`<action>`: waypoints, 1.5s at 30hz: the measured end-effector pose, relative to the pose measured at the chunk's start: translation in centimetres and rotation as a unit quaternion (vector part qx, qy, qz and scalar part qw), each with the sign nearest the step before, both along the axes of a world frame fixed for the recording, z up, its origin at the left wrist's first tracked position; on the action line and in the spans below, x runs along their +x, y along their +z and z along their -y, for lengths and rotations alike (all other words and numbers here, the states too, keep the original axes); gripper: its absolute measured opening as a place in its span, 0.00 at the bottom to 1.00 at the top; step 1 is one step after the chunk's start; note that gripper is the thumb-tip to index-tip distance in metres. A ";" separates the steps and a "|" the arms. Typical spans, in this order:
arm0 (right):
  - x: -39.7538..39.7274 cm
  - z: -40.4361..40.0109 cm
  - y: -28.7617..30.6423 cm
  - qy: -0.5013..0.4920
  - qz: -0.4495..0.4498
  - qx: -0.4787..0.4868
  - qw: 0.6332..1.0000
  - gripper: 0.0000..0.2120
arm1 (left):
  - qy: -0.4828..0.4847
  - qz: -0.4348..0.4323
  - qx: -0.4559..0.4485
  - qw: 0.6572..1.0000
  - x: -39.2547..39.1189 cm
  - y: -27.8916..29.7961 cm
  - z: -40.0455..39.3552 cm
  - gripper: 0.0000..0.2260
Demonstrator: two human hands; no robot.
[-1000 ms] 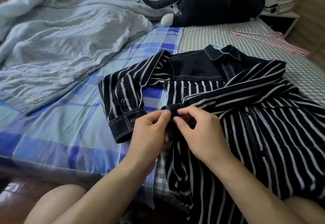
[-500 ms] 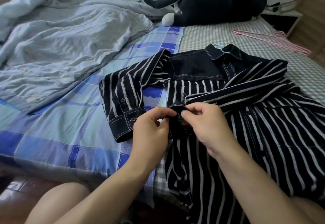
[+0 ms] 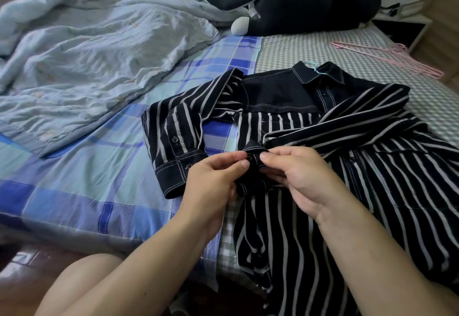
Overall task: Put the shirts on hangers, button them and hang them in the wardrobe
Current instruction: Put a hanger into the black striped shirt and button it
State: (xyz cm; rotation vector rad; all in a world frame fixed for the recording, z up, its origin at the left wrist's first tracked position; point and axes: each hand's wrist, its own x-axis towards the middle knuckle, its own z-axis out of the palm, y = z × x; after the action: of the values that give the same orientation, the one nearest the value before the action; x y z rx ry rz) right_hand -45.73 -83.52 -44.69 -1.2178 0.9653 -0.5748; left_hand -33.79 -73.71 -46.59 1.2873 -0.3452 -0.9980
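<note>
— What's the shirt like?
— Black with white stripes, plain black yoke and collar, spread front-up; a turquoise hanger hook shows at the collar, far beyond the fingers.
— And between the fingertips?
— A dark cuff, pinched from both sides.
— The pink hangers?
— Lying flat, well beyond, off right.

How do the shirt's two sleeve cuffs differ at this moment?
The left cuff lies flat on the bed, untouched; the right cuff is lifted and pinched between the left hand and right hand. The left cuff shows its buttons; the right cuff's are hidden. Both are black with white stitching.
</note>
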 end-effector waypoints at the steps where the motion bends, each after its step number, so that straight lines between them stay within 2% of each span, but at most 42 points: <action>1: 0.1 0.0 -0.1 -0.003 -0.003 -0.004 1.000 0.04 | -0.001 -0.001 0.001 1.000 0.0 0.0 0.0 0.05; 5: 0.2 -0.3 -0.5 -0.005 -0.006 -0.020 1.000 0.06 | -0.008 0.005 0.000 1.000 0.2 0.0 0.2 0.04; 10: 0.1 -0.5 -0.3 0.011 0.001 -0.025 1.000 0.05 | -0.007 0.058 0.004 0.998 0.4 -0.1 0.1 0.04; 21: -0.5 0.3 0.0 0.049 0.011 0.004 0.999 0.07 | -0.006 0.024 0.008 1.000 0.6 0.1 0.3 0.04; 27: -0.7 0.3 0.1 0.071 0.012 -0.007 0.997 0.07 | 0.002 0.027 -0.005 1.000 0.5 0.1 0.3 0.05; 32: -1.2 0.6 0.3 0.111 0.011 -0.008 0.994 0.09 | 0.015 0.062 -0.002 0.998 0.7 -0.4 0.4 0.05; 37: -1.5 0.1 0.9 0.153 -0.029 -0.052 0.987 0.18 | 0.030 0.127 0.006 0.991 0.9 -0.5 0.5 0.04; 42: -0.3 -1.1 0.4 0.071 -0.046 -0.108 0.991 0.04 | 0.000 0.140 -0.011 0.990 0.7 -0.7 0.4 0.08; 45: 0.5 -1.7 -0.3 0.021 -0.096 -0.171 0.980 0.04 | -0.019 0.123 -0.011 0.992 0.5 -0.3 0.1 0.05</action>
State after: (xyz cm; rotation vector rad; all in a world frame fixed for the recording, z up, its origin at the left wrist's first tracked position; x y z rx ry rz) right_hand -45.20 -81.84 -45.00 -1.6206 1.0266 -0.6126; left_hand -33.25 -73.80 -46.88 1.3911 -0.5709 -0.8648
